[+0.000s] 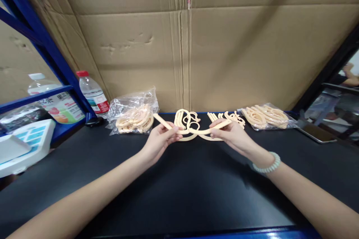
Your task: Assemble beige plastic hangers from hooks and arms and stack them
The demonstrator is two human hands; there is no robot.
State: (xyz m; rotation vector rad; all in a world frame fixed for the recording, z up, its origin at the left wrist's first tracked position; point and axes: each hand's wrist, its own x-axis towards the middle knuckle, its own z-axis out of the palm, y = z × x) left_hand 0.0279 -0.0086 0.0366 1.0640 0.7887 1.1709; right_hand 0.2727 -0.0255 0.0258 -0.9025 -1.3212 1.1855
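My left hand (161, 140) pinches one cream plastic curved piece (165, 122) that slants up to the left. My right hand (231, 134), with a pale bead bracelet on its wrist, grips a second cream curved piece (207, 130). The two pieces meet between my hands over the black tabletop (179, 186). Just behind them lies a loose pile of the same cream parts (186, 119), and more loose cream pieces (234, 116) lie behind my right hand.
A clear bag of cream parts (134, 115) lies at the back left, another bag (265, 116) at the back right. A water bottle (92, 93) stands by the blue shelf post. A white device (24, 145) sits at left, a phone (316, 133) at right. Cardboard walls the back.
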